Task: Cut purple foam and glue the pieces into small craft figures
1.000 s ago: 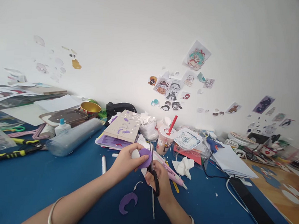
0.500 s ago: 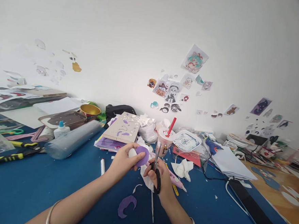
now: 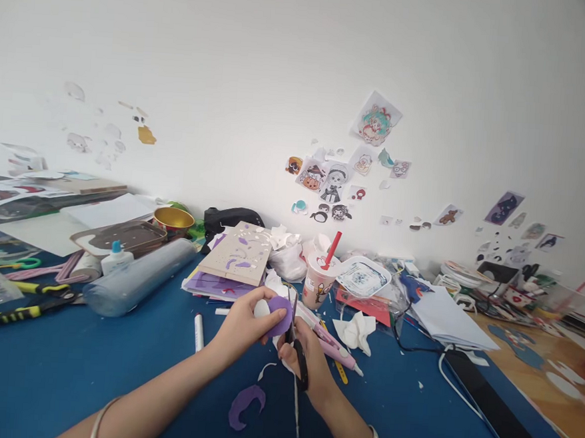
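2 bare hands are filling the centre of my head view: I am seeing the left hand (image 3: pixel 243 317) pinching a thin, flat, rounded purple piece (image 3: pixel 277 303) against a smooth, rounded white piece (image 3: pixel 262 308), while the right hand (image 3: pixel 313 364) is gripping black-handled metal scissors (image 3: pixel 303 368), blades meeting the purple edge. Nearer me, a ragged purple crescent (image 3: pixel 238 409) is lying on the matte blue tabletop (image 3: pixel 71 370).

Soft, diffuse light leaves the wall (image 3: pixel 232 75) pale, brightest near the middle and greyer toward twelve o'clock. The blue tabletop (image 3: pixel 384 405) darkens at six. Faint glare streaks the translucent cylinder (image 3: pixel 138 278) at eight. The scissors (image 3: pixel 302 366) look fairly clear; at four the black slab (image 3: pixel 497 410) stretches with wide-angle distortion, and the two o'clock corner falls black.
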{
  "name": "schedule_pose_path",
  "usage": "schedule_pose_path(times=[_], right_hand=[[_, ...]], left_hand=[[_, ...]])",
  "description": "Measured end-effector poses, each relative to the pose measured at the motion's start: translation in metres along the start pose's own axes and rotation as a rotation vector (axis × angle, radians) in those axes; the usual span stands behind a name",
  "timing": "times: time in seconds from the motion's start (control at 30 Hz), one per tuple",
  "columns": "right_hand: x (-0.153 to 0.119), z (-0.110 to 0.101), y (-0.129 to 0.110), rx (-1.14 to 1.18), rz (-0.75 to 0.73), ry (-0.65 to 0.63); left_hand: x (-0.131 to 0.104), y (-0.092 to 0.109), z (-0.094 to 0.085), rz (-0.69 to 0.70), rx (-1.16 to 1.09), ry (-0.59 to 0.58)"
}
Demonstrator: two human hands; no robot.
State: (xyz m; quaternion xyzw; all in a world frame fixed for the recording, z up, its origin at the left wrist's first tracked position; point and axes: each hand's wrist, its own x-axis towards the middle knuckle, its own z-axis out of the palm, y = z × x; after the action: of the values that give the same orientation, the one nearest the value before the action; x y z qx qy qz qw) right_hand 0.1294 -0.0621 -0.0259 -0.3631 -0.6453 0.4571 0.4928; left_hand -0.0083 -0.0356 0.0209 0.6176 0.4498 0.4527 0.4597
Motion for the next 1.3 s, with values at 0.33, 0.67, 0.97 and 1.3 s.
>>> schedule_pose_path(times=[0.33, 0.67, 0.97, 1.3], right_hand=[[0.000, 0.002, -0.019, 0.051, -0.031, -0.029], [-0.001, 0.002, -0.018, 0.028, -0.025, -0.038], [-0.003, 0.002, -0.005, 0.018, -0.044, 0.034], [-0.004, 0.001, 0.013, 0.023, -0.024, 0.100]], left_hand=[[0.001, 0.002, -0.005, 0.019, -0.017, -0.054], [0.003, -0.002, -0.005, 0.054, 0.054, -0.086], [0.003, -0.005, -0.002, 0.061, 0.055, -0.053], [0.001, -0.008, 0.000, 0.060, -0.005, -0.022]])
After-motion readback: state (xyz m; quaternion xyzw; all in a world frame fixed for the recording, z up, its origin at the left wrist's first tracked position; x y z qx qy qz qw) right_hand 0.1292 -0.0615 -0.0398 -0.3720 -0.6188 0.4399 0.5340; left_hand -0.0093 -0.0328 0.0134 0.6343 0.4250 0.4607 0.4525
